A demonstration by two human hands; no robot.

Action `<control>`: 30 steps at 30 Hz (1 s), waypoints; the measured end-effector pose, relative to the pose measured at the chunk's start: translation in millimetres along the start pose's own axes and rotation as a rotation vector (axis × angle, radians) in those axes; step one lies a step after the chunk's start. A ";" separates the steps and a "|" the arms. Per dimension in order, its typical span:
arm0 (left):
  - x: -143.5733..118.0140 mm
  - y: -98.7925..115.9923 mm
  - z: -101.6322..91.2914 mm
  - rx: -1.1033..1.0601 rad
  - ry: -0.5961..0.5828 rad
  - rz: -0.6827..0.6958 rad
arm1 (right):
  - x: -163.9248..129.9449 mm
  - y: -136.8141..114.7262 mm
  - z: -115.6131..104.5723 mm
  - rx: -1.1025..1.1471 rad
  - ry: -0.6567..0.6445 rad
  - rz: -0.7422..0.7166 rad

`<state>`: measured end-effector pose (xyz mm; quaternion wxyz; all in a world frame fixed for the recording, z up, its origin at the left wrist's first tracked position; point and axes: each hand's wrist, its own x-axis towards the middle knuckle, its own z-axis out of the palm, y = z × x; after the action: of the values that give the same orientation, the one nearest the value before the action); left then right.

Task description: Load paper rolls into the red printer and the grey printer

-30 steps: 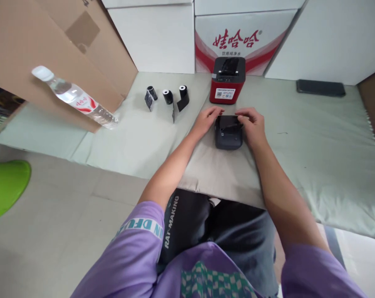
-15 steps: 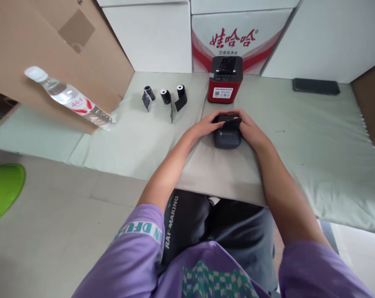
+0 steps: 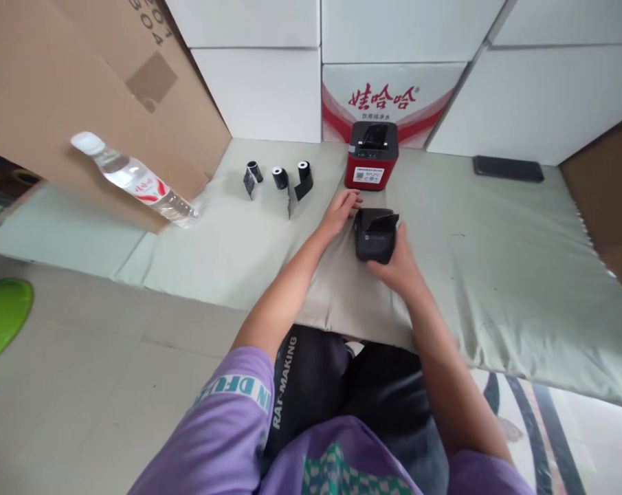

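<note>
A small black label printer (image 3: 375,235) lies on the pale green mat (image 3: 496,275) in front of me, its lid raised at the far end. My right hand (image 3: 397,264) grips the printer from its near right side. My left hand (image 3: 341,208) rests flat on the mat just left of the printer, fingers spread, holding nothing. Behind them stands a red and black printer (image 3: 371,157). Three black paper rolls (image 3: 278,179) stand in a row to the left of it.
A clear water bottle (image 3: 135,181) lies on the mat's left, against a tilted cardboard sheet (image 3: 84,89). A black phone (image 3: 507,168) lies at the back right. White boxes (image 3: 383,96) wall the far side. A green stool (image 3: 1,323) sits on the floor, left.
Both hands were on the printer's lid. The right hand has slid to the printer's near side and grips the body; the left hand has come off onto the mat. The lid stands open.
</note>
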<state>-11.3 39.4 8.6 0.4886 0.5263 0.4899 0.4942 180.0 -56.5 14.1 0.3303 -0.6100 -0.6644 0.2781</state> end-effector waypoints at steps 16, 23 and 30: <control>-0.3 3.8 3.5 -0.004 0.045 -0.026 | 138.6 -13.5 -38.9 -0.179 0.433 0.305; -1.4 5.6 2.4 -0.016 0.063 -0.036 | 152.3 -11.7 -27.1 -0.241 0.500 0.376; -4.9 9.4 3.0 -0.002 0.069 -0.033 | 137.1 -62.3 -28.9 0.225 0.559 -0.341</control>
<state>-8.1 34.0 17.6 0.4802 0.5004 0.5144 0.5044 158.3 72.5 94.0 0.6064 -0.5027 -0.6057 0.1126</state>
